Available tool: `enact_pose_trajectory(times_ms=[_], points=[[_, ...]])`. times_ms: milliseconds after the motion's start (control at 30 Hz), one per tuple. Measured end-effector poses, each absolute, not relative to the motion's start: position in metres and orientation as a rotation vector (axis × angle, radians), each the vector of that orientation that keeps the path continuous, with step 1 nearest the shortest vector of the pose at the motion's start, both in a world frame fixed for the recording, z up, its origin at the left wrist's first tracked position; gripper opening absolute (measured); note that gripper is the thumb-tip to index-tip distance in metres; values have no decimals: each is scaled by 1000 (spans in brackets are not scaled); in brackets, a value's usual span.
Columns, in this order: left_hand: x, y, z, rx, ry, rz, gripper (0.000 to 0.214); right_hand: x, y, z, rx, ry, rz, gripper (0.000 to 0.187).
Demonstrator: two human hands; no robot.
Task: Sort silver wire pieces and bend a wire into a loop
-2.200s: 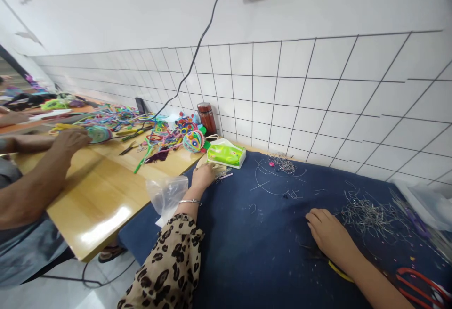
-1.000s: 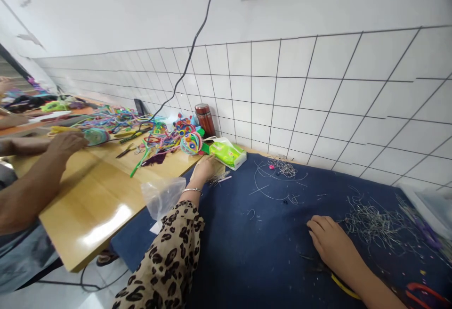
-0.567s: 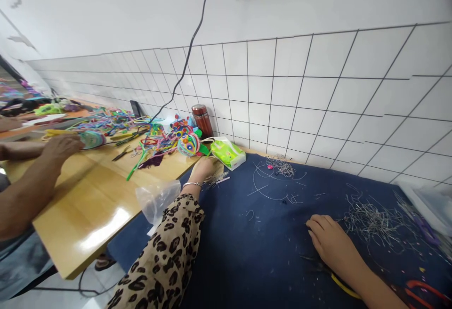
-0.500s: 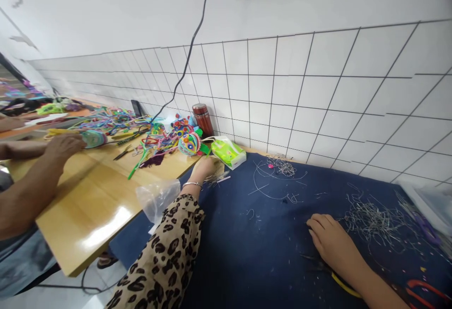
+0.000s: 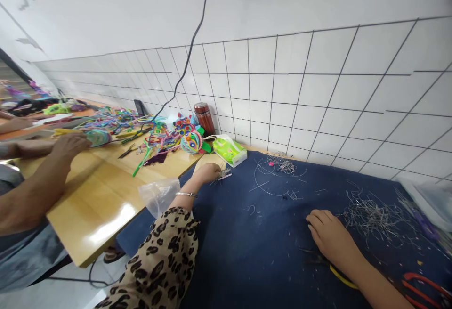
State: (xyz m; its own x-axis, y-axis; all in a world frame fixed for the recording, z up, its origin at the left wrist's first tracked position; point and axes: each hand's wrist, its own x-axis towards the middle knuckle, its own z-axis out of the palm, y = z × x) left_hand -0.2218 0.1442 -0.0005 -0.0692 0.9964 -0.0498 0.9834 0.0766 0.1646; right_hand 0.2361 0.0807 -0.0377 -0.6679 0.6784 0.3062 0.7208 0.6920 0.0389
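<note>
My left hand point(image 5: 207, 173), below a leopard-print sleeve and a bracelet, reaches to the table's far left. Its bent fingers touch a small bundle of thin wire pieces point(image 5: 221, 175) beside a beige sheet point(image 5: 213, 159); whether they grip any is hidden. On the dark blue cloth point(image 5: 243, 257), my right hand point(image 5: 326, 229) rests with fingers together and curled; anything in its fingertips is too small to name. Under that wrist lies a tool with a yellow handle point(image 5: 343, 278), partly covered. A tangle of silver wire point(image 5: 374, 217) lies just right of the hand.
Near the wall are another wire tangle point(image 5: 284, 164), a green tissue pack point(image 5: 229, 150) and a brown flask point(image 5: 204, 118). Red-handled scissors point(image 5: 423, 285) lie at right. A co-worker's hand point(image 5: 70, 148) works at the wooden table point(image 5: 106, 196), among colourful craft pieces point(image 5: 169, 137).
My left hand has come back slightly from the beige sheet to the wire pieces, uncovering more of the sheet. My right hand stays in place.
</note>
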Motion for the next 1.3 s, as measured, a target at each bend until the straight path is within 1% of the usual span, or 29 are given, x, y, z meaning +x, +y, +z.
enact_pose_trajectory(times_ms=[233, 533, 767, 900, 1100, 1300], points=[[-210, 138, -4, 1985, 2286, 109, 36, 236, 81, -36, -1121, -2642, -216, 22], [-205, 139, -12, 1897, 2314, 7, 25, 237, 80, -36, -1142, -2644, -198, 22], [-199, 140, -28, 1880, 2324, -49, 32, 236, 80, -34, -1156, -2646, -194, 22], [-204, 140, -27, 1913, 2268, -17, 32, 235, 79, -34, -1165, -2654, -184, 23], [-217, 134, -10, 1961, 2182, 125, 26, 236, 79, -34, -1155, -2657, -186, 23], [-194, 101, 5, 2062, 1984, 205, 21, 236, 82, -36, -1143, -2656, -193, 22]])
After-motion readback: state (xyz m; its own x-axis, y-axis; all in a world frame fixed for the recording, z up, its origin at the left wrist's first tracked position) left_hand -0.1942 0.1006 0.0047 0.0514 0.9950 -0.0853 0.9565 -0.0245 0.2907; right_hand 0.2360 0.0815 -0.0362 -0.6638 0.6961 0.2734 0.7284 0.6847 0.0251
